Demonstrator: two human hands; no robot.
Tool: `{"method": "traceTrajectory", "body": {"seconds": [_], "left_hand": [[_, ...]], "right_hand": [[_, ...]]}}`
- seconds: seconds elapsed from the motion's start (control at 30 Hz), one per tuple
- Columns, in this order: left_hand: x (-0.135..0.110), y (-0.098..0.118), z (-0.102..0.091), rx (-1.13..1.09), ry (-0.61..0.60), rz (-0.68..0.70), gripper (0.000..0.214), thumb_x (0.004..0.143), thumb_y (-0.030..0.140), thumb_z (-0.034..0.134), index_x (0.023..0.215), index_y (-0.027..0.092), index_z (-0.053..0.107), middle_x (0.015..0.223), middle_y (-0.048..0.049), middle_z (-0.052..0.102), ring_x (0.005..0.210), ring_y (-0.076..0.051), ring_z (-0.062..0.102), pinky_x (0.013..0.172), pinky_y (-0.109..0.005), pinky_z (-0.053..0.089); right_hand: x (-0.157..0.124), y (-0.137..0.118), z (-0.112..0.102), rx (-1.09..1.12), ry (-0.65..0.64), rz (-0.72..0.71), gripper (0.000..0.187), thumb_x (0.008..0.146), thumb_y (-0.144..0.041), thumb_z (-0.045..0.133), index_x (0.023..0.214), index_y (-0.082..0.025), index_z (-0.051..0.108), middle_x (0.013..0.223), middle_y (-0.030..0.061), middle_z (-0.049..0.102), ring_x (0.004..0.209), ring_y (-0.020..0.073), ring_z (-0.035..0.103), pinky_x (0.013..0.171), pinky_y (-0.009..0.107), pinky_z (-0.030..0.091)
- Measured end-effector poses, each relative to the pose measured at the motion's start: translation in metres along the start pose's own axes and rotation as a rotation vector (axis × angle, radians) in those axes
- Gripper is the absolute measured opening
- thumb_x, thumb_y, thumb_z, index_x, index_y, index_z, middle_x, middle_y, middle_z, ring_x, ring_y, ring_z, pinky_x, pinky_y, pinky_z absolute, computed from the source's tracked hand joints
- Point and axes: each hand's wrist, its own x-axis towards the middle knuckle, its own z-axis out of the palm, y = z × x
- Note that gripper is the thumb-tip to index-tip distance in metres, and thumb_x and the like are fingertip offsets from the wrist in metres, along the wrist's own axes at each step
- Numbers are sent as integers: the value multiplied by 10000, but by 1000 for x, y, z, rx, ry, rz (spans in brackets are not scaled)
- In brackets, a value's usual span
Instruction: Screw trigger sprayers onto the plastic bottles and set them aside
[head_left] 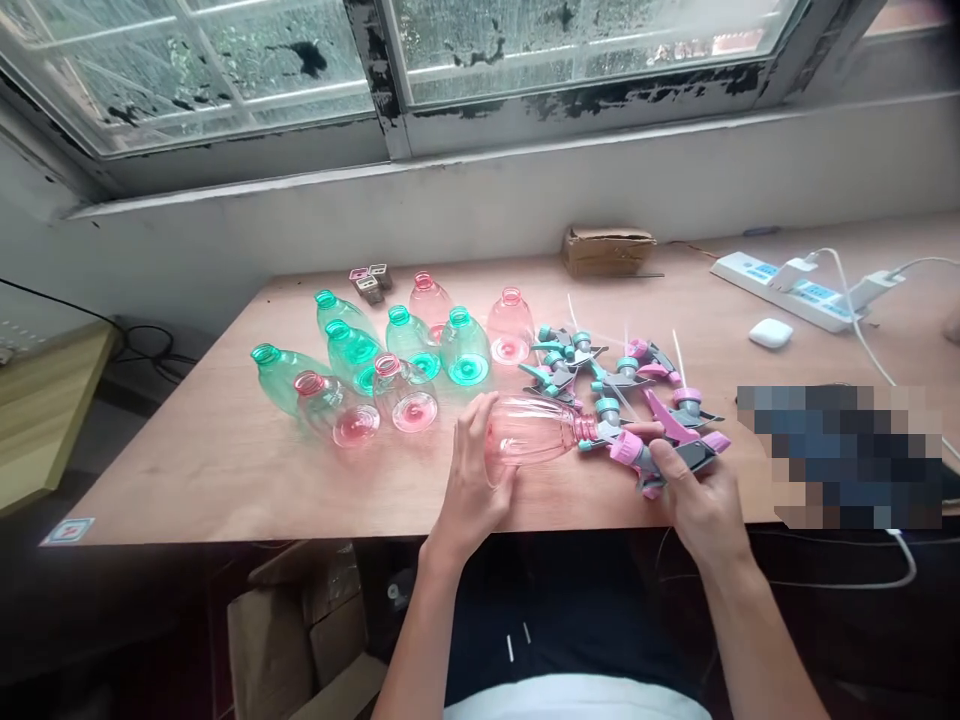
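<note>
My left hand point(476, 465) is wrapped round the base of a clear pink bottle point(532, 428). The bottle lies on its side in the air, its threaded neck pointing right. My right hand point(701, 495) grips a pink and grey trigger spray head point(675, 455) by its body, its pink collar close to the bottle's mouth. Whether its tube reaches into the bottle cannot be made out. Behind the hands lies a pile of spray heads point(626, 370), some teal and some pink. To the left stand several green bottles point(465, 350) and pink bottles point(405, 395), all without tops.
At the table's back are a small cardboard box point(609, 250) and little dark blocks point(370, 282). A power strip point(787, 290) with plugs and cables, a white earbud-like case point(770, 333) and a blurred-out dark object point(847, 455) occupy the right. Below is an open carton point(300, 630).
</note>
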Motion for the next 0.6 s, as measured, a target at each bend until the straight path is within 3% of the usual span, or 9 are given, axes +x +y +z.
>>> {"method": "traceTrajectory", "body": {"seconds": [0.07,0.17,0.27,0.4,0.5,0.6], "left_hand": [[-3,-1,-1,-52,5,-54,890,939,73,624,1675,342,201,1735,-122,291,1616,-305,313,1270,-518,388],[-4,-4,0,-118,7,-152,833,944,76,626,1656,334,278,1797,-104,173,1653,-323,223,1289,-534,352],[-2,-8,2,-190,21,-245,801,953,62,596,1644,334,297,1780,-112,246,1637,-305,281,1296,-532,338],[-2,-11,1,-298,26,-317,829,948,63,591,1651,343,254,1716,-122,392,1537,-273,486,1254,-488,426],[-4,-9,-1,-345,32,-348,842,943,85,619,1659,343,260,1713,-103,410,1566,-266,441,1288,-482,370],[-8,-7,-4,-363,35,-386,875,942,84,607,1682,345,221,1720,-93,411,1594,-267,390,1305,-488,329]], "right_hand": [[2,9,15,57,-79,13,437,910,-635,789,1040,-219,816,755,20,711,549,173,553,465,287,459],[5,14,38,117,-176,66,413,859,-550,883,1083,-225,761,678,-34,661,488,153,541,505,299,485],[3,12,58,149,-202,124,300,911,-441,871,1055,-237,705,658,-50,672,498,170,603,549,311,512],[-1,11,68,185,-202,168,334,917,-467,859,1065,-249,654,668,-40,697,520,194,624,553,327,531],[-2,12,69,213,-196,182,439,917,-536,838,1184,-254,634,655,-43,687,511,205,623,528,333,536],[-4,17,70,219,-139,196,375,959,-531,789,1158,-252,636,620,-46,663,498,209,614,501,329,538]]}}
